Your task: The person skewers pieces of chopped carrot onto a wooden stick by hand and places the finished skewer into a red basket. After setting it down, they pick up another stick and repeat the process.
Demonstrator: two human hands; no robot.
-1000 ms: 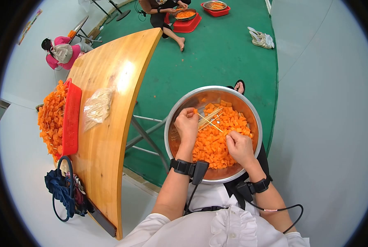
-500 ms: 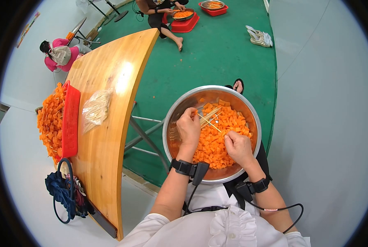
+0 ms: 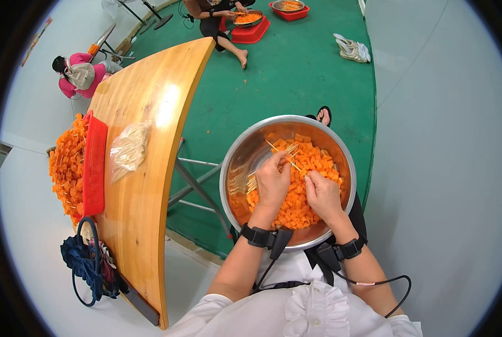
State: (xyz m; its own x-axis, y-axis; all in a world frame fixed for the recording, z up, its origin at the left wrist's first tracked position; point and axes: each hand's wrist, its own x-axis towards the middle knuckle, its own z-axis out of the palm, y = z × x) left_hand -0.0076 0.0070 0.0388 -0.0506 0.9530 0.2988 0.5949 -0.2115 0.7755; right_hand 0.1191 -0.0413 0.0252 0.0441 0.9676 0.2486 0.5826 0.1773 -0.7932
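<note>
A wide metal bowl (image 3: 237,143) full of orange carrot pieces (image 3: 296,205) sits at my lap. Over it, my left hand (image 3: 272,181) pinches a thin wooden skewer (image 3: 295,167), fingertips around its middle. The skewer slants down to the right toward my right hand (image 3: 324,194), whose thumb and fingers are closed on a small carrot piece (image 3: 304,173) at that end. More loose skewers (image 3: 252,183) lie in the bowl beside my left hand, and others show behind its fingertips.
To the left stands a wooden table (image 3: 144,224) with a red basket (image 3: 96,168) heaped with skewered carrot pieces, a plastic bag of skewers (image 3: 130,149) and a dark blue bag (image 3: 82,261). Other people (image 3: 82,76) sit farther off. Shoes (image 3: 352,49) lie on the green floor.
My left hand has moved right and slightly down along the skewer, closer to my right hand. Skewers at the bowl's left side now show. My right hand has barely moved.
</note>
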